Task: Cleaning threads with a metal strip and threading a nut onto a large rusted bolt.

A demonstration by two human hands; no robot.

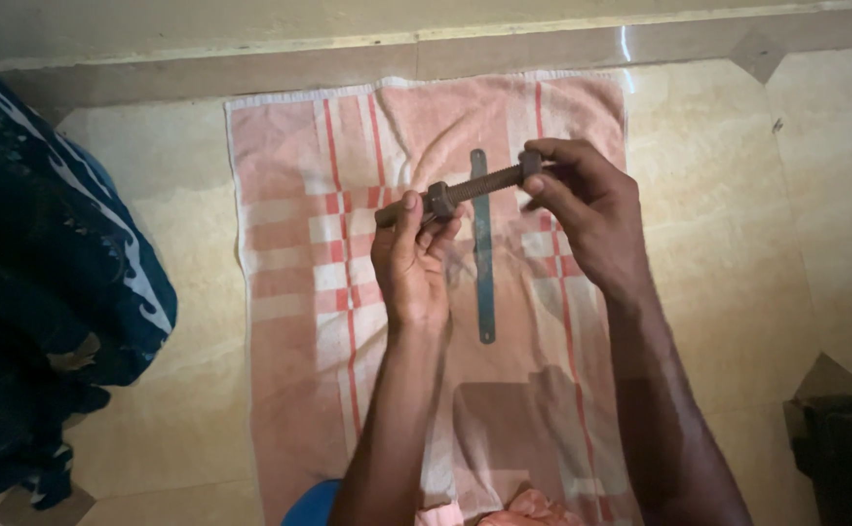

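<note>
Pale tiled floor [728,253] is seen from above, with a pink checked towel [299,321] spread flat on it. No containers are in view. One long threaded bolt [479,185] is held in the air above the towel, slanting up to the right. One nut [439,198] is seen threaded on it near its left end. The left hand [411,258] is closed around the bolt at the nut, thumb and fingers pinched on it. The right hand [582,209] is closed on the bolt's right end, fingertips gripping the head. One flat metal strip [484,263] lies lengthwise on the towel beneath the hands. Dark blue patterned cloth [46,282] is bunched at the left edge, well apart from the towel. A dark object [845,448] sits at the lower right corner. Bare floor is left on both sides of the towel.
</note>
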